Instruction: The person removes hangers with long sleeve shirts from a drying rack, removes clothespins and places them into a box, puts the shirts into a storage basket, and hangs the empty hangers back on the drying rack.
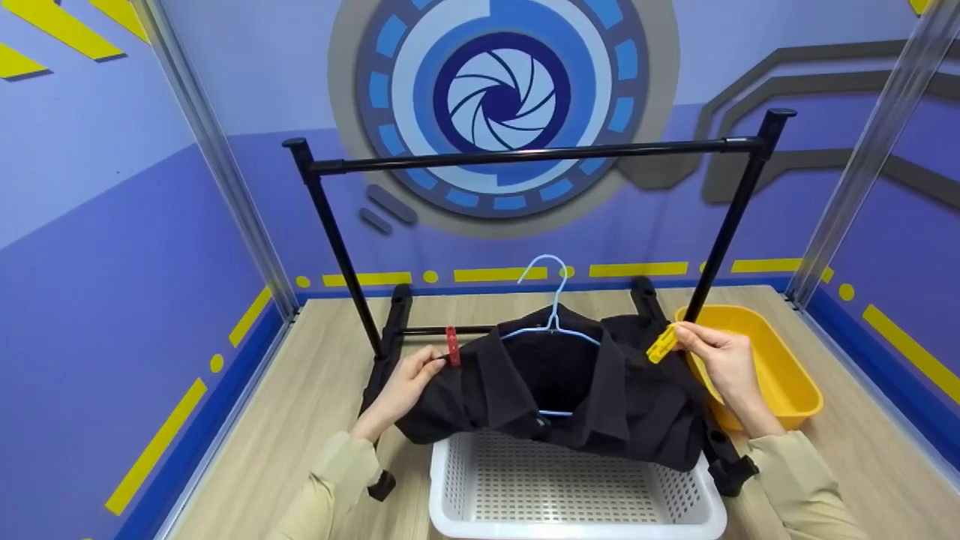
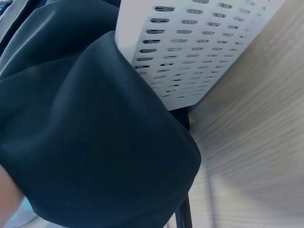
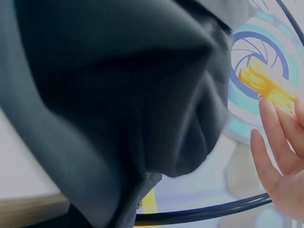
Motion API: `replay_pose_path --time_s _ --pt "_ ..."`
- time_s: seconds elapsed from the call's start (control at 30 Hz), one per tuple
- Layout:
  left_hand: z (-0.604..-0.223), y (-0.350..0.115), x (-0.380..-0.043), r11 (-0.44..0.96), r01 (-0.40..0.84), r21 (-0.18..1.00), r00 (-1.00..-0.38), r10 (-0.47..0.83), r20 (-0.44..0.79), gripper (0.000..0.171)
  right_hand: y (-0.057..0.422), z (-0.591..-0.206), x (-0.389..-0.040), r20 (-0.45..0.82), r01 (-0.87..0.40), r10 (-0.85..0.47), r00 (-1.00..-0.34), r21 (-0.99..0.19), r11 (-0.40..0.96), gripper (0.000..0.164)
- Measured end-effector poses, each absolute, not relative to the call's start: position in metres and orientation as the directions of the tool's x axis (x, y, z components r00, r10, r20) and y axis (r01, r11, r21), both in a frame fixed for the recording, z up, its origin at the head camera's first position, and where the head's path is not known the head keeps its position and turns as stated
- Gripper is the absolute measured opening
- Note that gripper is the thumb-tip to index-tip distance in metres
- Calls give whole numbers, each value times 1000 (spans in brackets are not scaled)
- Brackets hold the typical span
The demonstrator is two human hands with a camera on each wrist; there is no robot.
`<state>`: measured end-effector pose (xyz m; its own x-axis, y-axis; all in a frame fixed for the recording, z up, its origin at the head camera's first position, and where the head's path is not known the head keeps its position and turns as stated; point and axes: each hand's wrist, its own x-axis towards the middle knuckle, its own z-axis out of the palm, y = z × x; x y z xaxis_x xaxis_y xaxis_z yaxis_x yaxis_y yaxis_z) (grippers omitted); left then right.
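Black shirt: It (image 1: 600, 397) was plain, dark and collared, its wide collar spread open toward the head camera; what looked like a small dark button sat at the base of the collar. Its cloth fell in soft, loose folds.
Shirt's place: It lay above the back part of the white perforated basket (image 1: 577, 529), in front of the upper bar of the black garment rack (image 1: 525, 157).
Light-blue hanger: The thin hanger (image 1: 555, 315) sat inside the shirt, its sloping arms and lower bar showing through the neck opening. The hook rose above the collar, clear of the upper bar.
Red clothespin: It (image 1: 452, 346) stood upright at the shirt's shoulder, just beside the left fingertips.
Left hand: The hand (image 1: 409, 379) pinched black cloth at that shoulder between thumb and fingers.
Yellow clothespin: It (image 1: 661, 344) was bright and slim, tilted, near the opposite shoulder.
Right hand: The hand (image 1: 720, 360) pinched the yellow clothespin between thumb and forefinger; in the right wrist view the other fingers were slightly spread.
Yellow bin: It (image 1: 812, 405) stood on the wood-grain tabletop (image 1: 315, 420), beyond the right wrist.
Back wall: It carried a round blue-and-white shutter emblem (image 1: 501, 97) above yellow dashes and dots.
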<state>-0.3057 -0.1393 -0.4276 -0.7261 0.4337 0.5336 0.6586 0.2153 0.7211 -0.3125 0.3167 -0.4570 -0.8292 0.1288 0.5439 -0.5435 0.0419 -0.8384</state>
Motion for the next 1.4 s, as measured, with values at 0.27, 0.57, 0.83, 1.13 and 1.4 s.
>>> replay_pose_path --time_s 0.27,0.57,0.83,1.13,1.4 --pt "-428 -139 -305 229 630 742 -751 424 506 11 354 -518 -357 453 -453 110 -885 -891 22 30" --pt "-427 -139 -303 245 634 733 -749 430 504 11 340 -494 -338 410 -417 126 -903 -908 -36 30" --pt "-427 -139 -303 241 632 737 -752 424 506 11 345 -485 -338 385 -394 149 -911 -918 -38 32" --pt "-426 -138 -303 236 662 712 -728 431 534 10 306 -409 -286 287 -285 198 -937 -958 35 20" --pt "-426 -138 -303 240 670 702 -720 442 535 9 321 -407 -296 239 -216 231 -943 -969 123 44"
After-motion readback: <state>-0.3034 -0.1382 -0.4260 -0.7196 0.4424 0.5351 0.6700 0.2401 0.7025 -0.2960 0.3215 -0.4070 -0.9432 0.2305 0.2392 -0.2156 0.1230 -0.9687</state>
